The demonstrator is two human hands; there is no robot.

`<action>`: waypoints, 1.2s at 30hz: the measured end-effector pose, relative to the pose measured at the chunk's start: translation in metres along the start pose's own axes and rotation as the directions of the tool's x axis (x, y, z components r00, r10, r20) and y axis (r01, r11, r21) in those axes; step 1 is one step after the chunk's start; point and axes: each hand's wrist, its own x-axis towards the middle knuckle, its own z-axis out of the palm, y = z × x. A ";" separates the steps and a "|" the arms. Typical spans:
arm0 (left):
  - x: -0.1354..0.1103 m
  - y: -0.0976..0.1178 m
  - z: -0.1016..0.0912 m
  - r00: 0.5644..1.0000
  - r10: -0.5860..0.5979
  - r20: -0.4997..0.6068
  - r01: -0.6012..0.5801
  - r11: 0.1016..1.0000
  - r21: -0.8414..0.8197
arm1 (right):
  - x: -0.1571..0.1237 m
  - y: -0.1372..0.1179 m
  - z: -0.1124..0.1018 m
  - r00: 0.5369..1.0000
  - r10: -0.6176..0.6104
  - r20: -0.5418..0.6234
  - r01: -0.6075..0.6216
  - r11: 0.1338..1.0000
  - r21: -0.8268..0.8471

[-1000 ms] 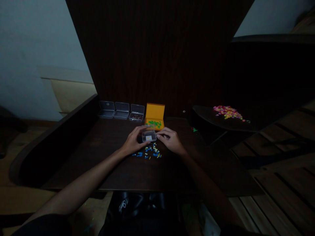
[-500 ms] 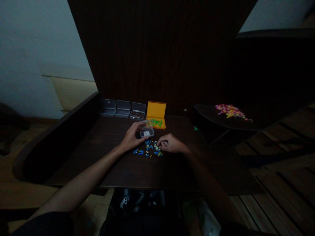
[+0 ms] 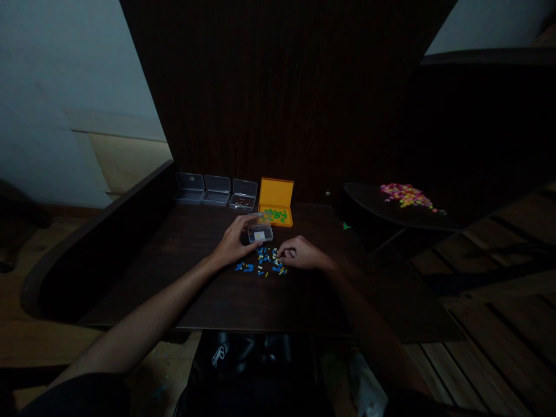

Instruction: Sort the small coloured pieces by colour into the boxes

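Head view: small clear box (image 3: pixel 259 233) is gripped by the left hand (image 3: pixel 232 246) just behind the blue and yellow pieces (image 3: pixel 260 267) on the table (image 3: pixel 195 284), while the right hand (image 3: pixel 302 255) is curled with fingertips pinched at the pile; whether a piece is held cannot be told.

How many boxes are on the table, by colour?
Clear: 4. Three back-row boxes, plus the held box in the left hand.
Orange: 1. The orange box, open.
Total: 5
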 end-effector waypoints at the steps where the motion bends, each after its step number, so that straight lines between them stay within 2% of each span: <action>1: 0.000 0.000 0.000 1.000 0.002 0.002 -0.002 1.000 -0.002 | 0.000 0.000 0.000 1.000 -0.010 0.002 0.010 1.000 -0.003; 4: -0.001 0.000 0.000 1.000 0.010 0.013 -0.010 1.000 -0.007 | 0.001 -0.001 0.001 1.000 -0.015 0.016 0.015 1.000 -0.009; 11: -0.002 0.000 0.002 0.999 0.034 0.039 -0.034 0.999 -0.004 | 0.002 -0.008 0.000 0.996 0.083 0.032 -0.082 0.996 -0.031; 16: -0.002 0.002 0.003 0.997 0.063 0.036 -0.062 0.998 -0.023 | 0.003 -0.009 0.000 0.995 0.096 0.026 -0.094 0.994 -0.051; 20: -0.003 0.002 0.003 0.996 0.070 0.050 -0.068 0.997 -0.035 | 0.002 -0.010 -0.002 0.994 0.092 -0.054 -0.088 0.994 0.069; 24: -0.005 0.003 0.005 0.992 0.080 0.094 -0.076 0.996 -0.046 | 0.003 -0.015 -0.001 0.976 0.095 -0.197 -0.049 0.973 0.226; 29: -0.006 0.008 0.008 0.986 0.115 0.122 -0.109 0.992 -0.060 | 0.007 -0.018 0.001 0.948 0.087 -0.307 -0.020 0.977 0.214; 33: -0.006 0.009 0.008 0.985 0.112 0.129 -0.106 0.993 -0.053 | 0.003 -0.017 -0.008 0.953 0.081 -0.291 -0.014 0.975 0.224; 36: -0.006 0.008 0.007 0.986 0.096 0.133 -0.092 0.995 -0.037 | -0.004 -0.015 -0.019 0.985 0.094 -0.143 -0.060 0.972 0.227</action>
